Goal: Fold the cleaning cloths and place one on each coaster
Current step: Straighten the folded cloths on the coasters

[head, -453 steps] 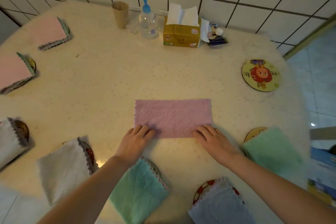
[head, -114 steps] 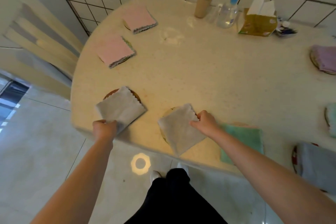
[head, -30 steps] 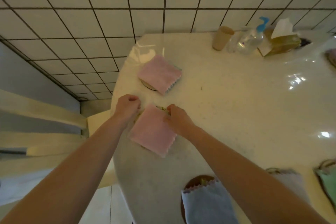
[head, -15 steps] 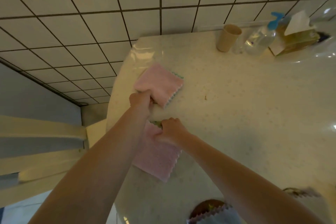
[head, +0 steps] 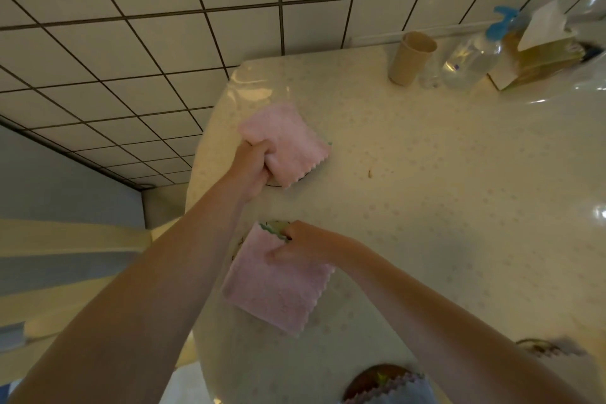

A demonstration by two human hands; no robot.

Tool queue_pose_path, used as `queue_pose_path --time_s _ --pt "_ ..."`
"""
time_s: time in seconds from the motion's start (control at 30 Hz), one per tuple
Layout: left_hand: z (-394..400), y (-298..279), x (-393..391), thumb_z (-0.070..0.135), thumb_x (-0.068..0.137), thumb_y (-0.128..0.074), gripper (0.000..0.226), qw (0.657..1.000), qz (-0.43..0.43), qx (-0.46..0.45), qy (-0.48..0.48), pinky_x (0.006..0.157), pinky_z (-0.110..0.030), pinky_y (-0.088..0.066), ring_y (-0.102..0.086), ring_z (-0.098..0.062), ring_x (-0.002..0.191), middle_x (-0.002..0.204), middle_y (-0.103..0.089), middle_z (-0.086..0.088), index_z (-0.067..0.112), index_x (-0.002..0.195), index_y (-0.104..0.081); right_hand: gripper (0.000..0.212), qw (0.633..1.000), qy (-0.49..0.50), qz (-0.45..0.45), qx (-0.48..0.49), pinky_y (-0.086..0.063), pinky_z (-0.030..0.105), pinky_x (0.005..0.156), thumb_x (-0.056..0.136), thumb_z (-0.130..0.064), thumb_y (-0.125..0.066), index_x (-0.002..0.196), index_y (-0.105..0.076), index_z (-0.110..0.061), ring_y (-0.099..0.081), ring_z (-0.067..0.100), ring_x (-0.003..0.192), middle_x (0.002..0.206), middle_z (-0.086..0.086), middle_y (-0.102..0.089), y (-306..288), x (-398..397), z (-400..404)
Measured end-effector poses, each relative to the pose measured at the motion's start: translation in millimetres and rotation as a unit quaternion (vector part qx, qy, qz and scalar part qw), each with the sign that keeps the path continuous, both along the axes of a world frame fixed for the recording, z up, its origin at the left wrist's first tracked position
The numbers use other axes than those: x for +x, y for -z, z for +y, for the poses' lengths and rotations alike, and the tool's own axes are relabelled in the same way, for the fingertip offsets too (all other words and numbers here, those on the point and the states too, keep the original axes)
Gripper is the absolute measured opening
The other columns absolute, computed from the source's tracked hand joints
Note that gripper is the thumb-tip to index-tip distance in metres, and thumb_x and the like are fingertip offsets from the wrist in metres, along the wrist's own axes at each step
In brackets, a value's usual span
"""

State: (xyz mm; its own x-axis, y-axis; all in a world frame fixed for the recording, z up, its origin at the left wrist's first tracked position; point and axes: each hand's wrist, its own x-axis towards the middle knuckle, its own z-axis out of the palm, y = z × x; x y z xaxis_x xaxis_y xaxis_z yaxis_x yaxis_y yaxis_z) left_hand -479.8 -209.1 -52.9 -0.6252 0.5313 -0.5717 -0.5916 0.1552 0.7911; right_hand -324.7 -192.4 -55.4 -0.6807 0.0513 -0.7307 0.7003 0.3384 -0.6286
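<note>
Head view: my left hand (head: pixel 251 167) grips far pink cloth (head: pixel 288 141); right hand (head: pixel 295 244) pinches near pink cloth (head: pixel 278 285), both on table (head: pixel 442 190).

Two folded pink cloths (head: pixel 284 141) (head: pixel 278 285), each over a coaster (head: pixel 278 226), near table edge

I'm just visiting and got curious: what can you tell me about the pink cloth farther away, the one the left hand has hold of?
The far pink cloth is a fluffy, towel-like square, folded, with a scalloped edge and a sliver of green trim at its right corner. It lies near the edge of the table, over a coaster that barely shows beneath. The left hand grips its near-left corner, thumb on top.
</note>
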Motion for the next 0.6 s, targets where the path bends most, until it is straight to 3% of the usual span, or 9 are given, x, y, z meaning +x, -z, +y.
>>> queue_pose_path --time_s 0.07,0.1,0.17,0.23,0.3,0.37,0.47,0.6 --pt "-5 -5 -9 -0.004 0.082 -0.044 0.03 0.998 0.0 -0.004 0.058 0.08 -0.044 -0.048 -0.056 -0.028 0.092 0.096 -0.059 -0.01 0.013 0.103 -0.058 0.049 0.996 0.058 -0.018 -0.063 -0.048 0.035 0.092 0.08 -0.042 -0.065 0.12 -0.056 -0.016 -0.058 0.02 0.105 0.116 0.003 -0.061 0 8 -1" --pt "-6 -6 -14 -0.002 0.082 -0.044 0.031 0.996 -0.002 -0.018 0.085 0.081 -0.047 -0.05 -0.059 -0.029 0.092 0.098 -0.06 -0.01 0.015 0.105 -0.057 0.052 0.986 0.106 -0.034 -0.121 -0.047 0.038 0.098 0.081 -0.041 -0.066 0.123 -0.055 -0.014 -0.059 0.021 0.108 0.12 0.003 -0.062 0 13 -2" --pt "-6 -8 -21 0.0 0.083 -0.045 0.03 0.992 -0.01 -0.036 0.118 0.084 -0.049 -0.051 -0.061 -0.028 0.092 0.1 -0.061 -0.009 0.016 0.106 -0.057 0.045 0.945 0.218 -0.048 -0.241 -0.049 0.037 0.096 0.083 -0.034 -0.067 0.121 -0.058 -0.011 -0.063 0.021 0.105 0.117 0.006 -0.066 4 23 -5" --pt "-6 -5 -28 0.0 0.084 -0.047 0.03 0.99 -0.009 -0.061 0.125 0.083 -0.046 -0.052 -0.062 -0.027 0.094 0.103 -0.062 -0.008 0.012 0.11 -0.057 0.034 0.899 0.311 -0.057 -0.304 -0.054 0.032 0.085 0.089 -0.024 -0.062 0.12 -0.057 -0.01 -0.065 0.019 0.1 0.116 0.006 -0.066 9 30 -13" --pt "-6 0 -33 0.001 0.087 -0.051 0.036 0.987 0.004 -0.116 0.114 0.073 -0.039 -0.055 -0.062 -0.024 0.091 0.106 -0.062 -0.008 0.008 0.122 -0.052 0.031 0.881 0.356 -0.053 -0.307 -0.054 0.031 0.082 0.091 -0.015 -0.059 0.121 -0.052 -0.012 -0.064 0.019 0.1 0.118 0.006 -0.064 14 35 -21" --pt "-9 6 -37 0.003 0.089 -0.056 0.043 0.985 0.015 -0.142 0.101 0.068 -0.035 -0.054 -0.061 -0.022 0.092 0.115 -0.059 -0.009 0.007 0.131 -0.045 0.036 0.872 0.376 -0.041 -0.311 -0.053 0.035 0.088 0.091 -0.011 -0.058 0.126 -0.047 -0.011 -0.061 0.022 0.107 0.122 0.007 -0.061 19 36 -25" --pt "-10 10 -40 0.001 0.09 -0.057 0.051 0.988 0.034 -0.113 0.104 0.075 -0.037 -0.054 -0.058 -0.022 0.104 0.129 -0.054 -0.005 0.012 0.137 -0.042 0.038 0.866 0.382 -0.025 -0.322 -0.052 0.035 0.089 0.093 -0.008 -0.055 0.129 -0.046 -0.013 -0.06 0.022 0.108 0.124 0.007 -0.061 20 37 -25" --pt "-7 2 -44 0.002 0.091 -0.058 0.052 0.99 0.007 -0.031 0.137 0.079 -0.038 -0.056 -0.061 -0.022 0.108 0.124 -0.059 0.0 0.021 0.137 -0.043 0.038 0.878 0.357 0.012 -0.319 -0.053 0.03 0.084 0.095 -0.006 -0.049 0.129 -0.046 -0.021 -0.062 0.017 0.104 0.118 0.0 -0.063 17 39 -17"
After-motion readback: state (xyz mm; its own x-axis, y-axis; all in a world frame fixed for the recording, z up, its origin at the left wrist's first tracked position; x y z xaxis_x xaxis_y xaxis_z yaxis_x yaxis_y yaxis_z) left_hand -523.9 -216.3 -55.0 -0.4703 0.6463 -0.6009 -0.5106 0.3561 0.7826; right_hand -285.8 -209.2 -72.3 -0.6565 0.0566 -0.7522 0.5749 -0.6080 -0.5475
